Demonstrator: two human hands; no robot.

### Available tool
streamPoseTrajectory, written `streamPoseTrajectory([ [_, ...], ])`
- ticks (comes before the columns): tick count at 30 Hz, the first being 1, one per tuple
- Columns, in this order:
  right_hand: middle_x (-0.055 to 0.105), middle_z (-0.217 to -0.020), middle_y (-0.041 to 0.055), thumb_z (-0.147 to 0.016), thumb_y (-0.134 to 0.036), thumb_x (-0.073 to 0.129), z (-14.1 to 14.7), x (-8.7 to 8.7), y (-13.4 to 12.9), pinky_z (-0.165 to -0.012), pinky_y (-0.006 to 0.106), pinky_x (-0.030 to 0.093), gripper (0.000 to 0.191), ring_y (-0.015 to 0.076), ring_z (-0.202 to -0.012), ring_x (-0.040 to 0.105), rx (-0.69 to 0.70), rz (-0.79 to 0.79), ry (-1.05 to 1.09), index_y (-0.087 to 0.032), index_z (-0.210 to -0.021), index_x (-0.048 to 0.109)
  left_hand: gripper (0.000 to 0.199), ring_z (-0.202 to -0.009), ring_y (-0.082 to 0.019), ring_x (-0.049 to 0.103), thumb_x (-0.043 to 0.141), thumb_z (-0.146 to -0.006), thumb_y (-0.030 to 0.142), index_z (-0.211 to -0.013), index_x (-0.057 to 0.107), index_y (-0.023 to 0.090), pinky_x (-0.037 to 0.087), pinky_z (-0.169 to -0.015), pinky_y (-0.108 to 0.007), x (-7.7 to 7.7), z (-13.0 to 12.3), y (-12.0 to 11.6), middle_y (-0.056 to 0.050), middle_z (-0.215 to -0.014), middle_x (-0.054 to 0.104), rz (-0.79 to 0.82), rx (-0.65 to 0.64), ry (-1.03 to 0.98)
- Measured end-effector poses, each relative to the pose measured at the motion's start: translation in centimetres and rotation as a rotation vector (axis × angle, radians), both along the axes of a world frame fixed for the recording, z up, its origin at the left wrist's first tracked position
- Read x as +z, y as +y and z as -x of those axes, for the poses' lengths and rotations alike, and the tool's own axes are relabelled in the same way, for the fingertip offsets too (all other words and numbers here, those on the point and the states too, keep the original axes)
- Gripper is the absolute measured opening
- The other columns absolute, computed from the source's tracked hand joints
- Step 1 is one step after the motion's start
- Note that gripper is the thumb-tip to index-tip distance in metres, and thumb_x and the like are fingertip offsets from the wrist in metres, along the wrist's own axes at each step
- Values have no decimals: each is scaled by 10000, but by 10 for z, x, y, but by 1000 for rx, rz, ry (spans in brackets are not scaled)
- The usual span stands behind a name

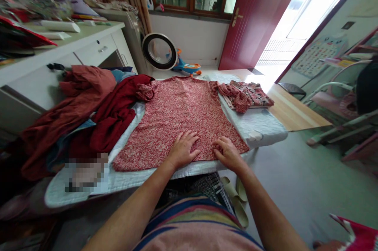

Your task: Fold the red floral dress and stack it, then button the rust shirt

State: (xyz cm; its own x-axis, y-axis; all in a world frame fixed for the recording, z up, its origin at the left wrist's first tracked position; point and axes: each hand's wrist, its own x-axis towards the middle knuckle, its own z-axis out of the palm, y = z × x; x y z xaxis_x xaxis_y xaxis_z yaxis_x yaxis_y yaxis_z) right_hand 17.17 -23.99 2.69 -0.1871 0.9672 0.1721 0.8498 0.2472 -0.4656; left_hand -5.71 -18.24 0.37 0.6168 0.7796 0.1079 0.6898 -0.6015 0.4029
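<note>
A red and white speckled garment (183, 113) lies spread out on a padded board with a pale cover (260, 125). Both its sleeves are bunched at the far corners. My left hand (183, 149) rests flat on the garment's near part, fingers spread. To its right, my right hand (228, 152) touches the cloth near the front edge, its fingers bent and a little apart. Neither hand grips anything that shows.
Dark red and rust-coloured clothes (109, 125) are heaped at the left. Folded patterned clothes (251, 95) lie at the far right of the board. Beyond are a white desk (85, 52), an open round appliance door (160, 51) and a red door (251, 14).
</note>
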Motion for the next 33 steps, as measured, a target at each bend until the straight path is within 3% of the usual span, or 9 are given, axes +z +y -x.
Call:
streamPoseTrajectory([
  [4, 586, -893, 49, -840, -161, 576, -11, -5, 0, -815, 302, 421, 47, 190, -885, 538, -29, 35, -74, -187, -828, 614, 542, -1450, -259, 282, 543, -893, 467, -1388, 495, 252, 150, -1207, -512, -2, 0, 0, -63, -1529, 416, 3, 1, 11],
  [9, 594, -741, 13, -842, -166, 547, -27, 7, 8, -683, 264, 400, 132, 155, -717, 546, -32, 178, -118, -198, -716, 569, 552, -1451, -264, 278, 547, -892, 463, -1397, 481, 252, 150, -1209, -517, -2, 0, 0, -56, -1531, 415, 7, 5, 16],
  [11, 629, -807, 40, -869, -187, 523, -25, 6, 19, -738, 283, 425, 127, 174, -783, 575, -69, 108, -140, -195, -766, 596, 548, -1453, -263, 274, 548, -892, 458, -1398, 479, 258, 150, -1210, -519, -1, 0, -1, -46, -1536, 408, 11, 6, 20],
  [13, 658, -1012, 89, -891, -215, 512, -17, 0, 32, -863, 329, 441, 131, 212, -970, 591, -99, -12, -143, -184, -922, 636, 547, -1455, -262, 269, 553, -890, 453, -1398, 477, 265, 150, -1211, -521, 1, 0, -2, -39, -1538, 405, 13, 9, 24],
  [17, 506, -1420, 148, -920, -308, 523, -4, -23, 47, -1086, 458, 342, 423, 287, -1336, 424, -133, -133, -155, -155, -1314, 529, 552, -1457, -256, 266, 555, -889, 450, -1404, 468, 271, 149, -1215, -518, 2, -1, -2, -32, -1540, 402, 16, 13, 28],
  [21, 474, -1468, 139, -941, -360, 501, -10, -36, 37, -1114, 493, 313, 467, 301, -1395, 364, -147, -109, -212, -169, -1367, 507, 552, -1458, -259, 267, 547, -896, 457, -1408, 467, 270, 135, -1220, -523, 1, -1, -3, -31, -1547, 393, 33, 16, 22],
  [25, 545, -1399, 136, -928, -348, 514, -19, -28, 31, -1079, 486, 358, 395, 311, -1313, 457, -203, -106, -251, -173, -1273, 595, 557, -1464, -268, 255, 548, -898, 461, -1409, 468, 257, 136, -1218, -536, 3, -1, -4, -40, -1552, 385, 55, 18, 17],
  [29, 616, -1286, 138, -934, -319, 480, -7, -12, 59, -1073, 464, 368, 288, 292, -1243, 510, -202, -162, -223, -163, -1064, 684, 524, -1441, -266, 310, 543, -908, 438, -1390, 487, 239, 222, -1195, -528, 12, -2, 2, -64, -1535, 410, 65, 6, 12],
  [33, 526, -1407, 153, -944, -335, 466, 23, -10, 105, -1110, 448, 326, 412, 288, -1349, 411, -111, -236, -172, -120, -1278, 577, 509, -1433, -227, 336, 440, -970, 394, -1427, 438, 169, 258, -1194, -445, 15, 3, 27, -101, -1526, 419, -47, 124, 37],
])
